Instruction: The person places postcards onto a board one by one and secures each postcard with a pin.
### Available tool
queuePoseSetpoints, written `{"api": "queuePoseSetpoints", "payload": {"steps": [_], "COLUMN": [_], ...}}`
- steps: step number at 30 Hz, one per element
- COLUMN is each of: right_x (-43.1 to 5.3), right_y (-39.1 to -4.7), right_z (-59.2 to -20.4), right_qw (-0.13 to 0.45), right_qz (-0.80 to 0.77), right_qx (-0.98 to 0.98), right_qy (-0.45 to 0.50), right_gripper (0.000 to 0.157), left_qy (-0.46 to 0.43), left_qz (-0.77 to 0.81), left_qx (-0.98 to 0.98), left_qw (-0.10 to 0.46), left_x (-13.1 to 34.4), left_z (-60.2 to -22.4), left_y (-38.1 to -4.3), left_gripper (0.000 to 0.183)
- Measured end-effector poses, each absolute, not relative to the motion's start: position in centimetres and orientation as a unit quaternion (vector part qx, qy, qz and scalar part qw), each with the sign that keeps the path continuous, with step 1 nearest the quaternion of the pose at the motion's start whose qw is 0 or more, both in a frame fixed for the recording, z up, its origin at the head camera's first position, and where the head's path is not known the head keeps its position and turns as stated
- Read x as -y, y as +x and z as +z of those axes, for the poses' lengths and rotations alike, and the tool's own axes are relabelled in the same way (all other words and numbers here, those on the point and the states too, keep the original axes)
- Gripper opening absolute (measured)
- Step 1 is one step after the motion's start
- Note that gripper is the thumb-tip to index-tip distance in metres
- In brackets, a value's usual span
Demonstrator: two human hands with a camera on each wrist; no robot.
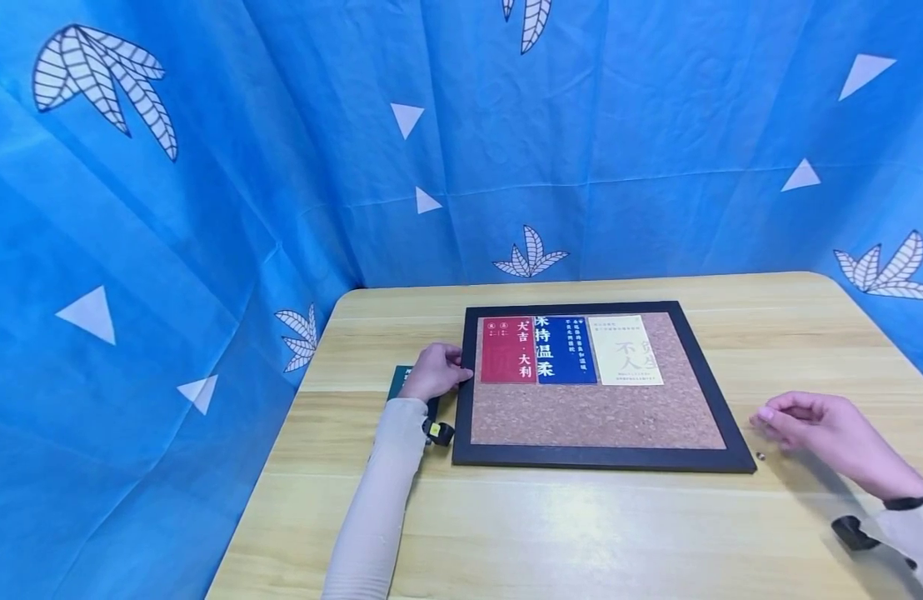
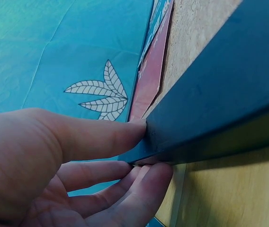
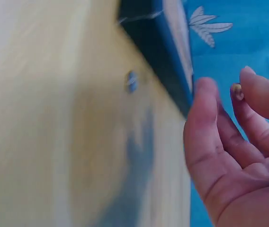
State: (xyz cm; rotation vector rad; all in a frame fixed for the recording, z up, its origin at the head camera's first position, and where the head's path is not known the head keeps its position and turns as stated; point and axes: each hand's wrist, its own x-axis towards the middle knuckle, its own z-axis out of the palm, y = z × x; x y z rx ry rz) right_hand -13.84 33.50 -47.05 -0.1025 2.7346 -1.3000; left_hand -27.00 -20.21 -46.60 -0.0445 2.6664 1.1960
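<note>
On your tabletop [image 1: 551,533] lies a framed board [image 1: 592,421]: three cards [image 1: 566,350] toward twelve o'clock, your left hand [image 1: 434,372] at nine, a small stud [image 1: 760,456] just outside at four.

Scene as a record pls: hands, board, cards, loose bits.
left_hand: left hand grips board, left edge
right_hand: right hand pinches small piece
board: cork, dark border, on table
cards: red card, blue card, cream card, left to right, board's far half
loose: second piece on table, by board's near right corner
beside_board: dark green item, partly hidden by left arm
</note>
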Motion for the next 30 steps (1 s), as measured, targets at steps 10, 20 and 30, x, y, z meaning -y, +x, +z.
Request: {"api": "queuePoseSetpoints", "payload": {"steps": [10, 20, 30], "right_x": [-32.1, -30.7, -29.5], "right_y": [-16.2, -18.8, -21.7], "right_z": [-45.9, -45.3, -44.3], "right_qw": [0.067, 0.118, 0.152], "right_qz": [-0.51, -0.547, -0.605], "right_qx": [-0.857, -0.829, -0.781], "right_qy": [0.006, -0.008, -0.041], "right_gripper": [0.016, 0.039, 0.023], "left_qy": [-0.013, -0.012, -0.016], "left_qz": [0.407, 0.413, 0.413], "left_qx": [-0.907, -0.904, -0.903], "left_qw": [0.11, 0.112, 0.113], "left_x": [20.2, 20.1, 20.2], "left_z": [-46.6, -46.6, -46.7], "left_y": [-26.9, -27.1, -27.1], "left_gripper": [0.046, 0.046, 0.046]}}
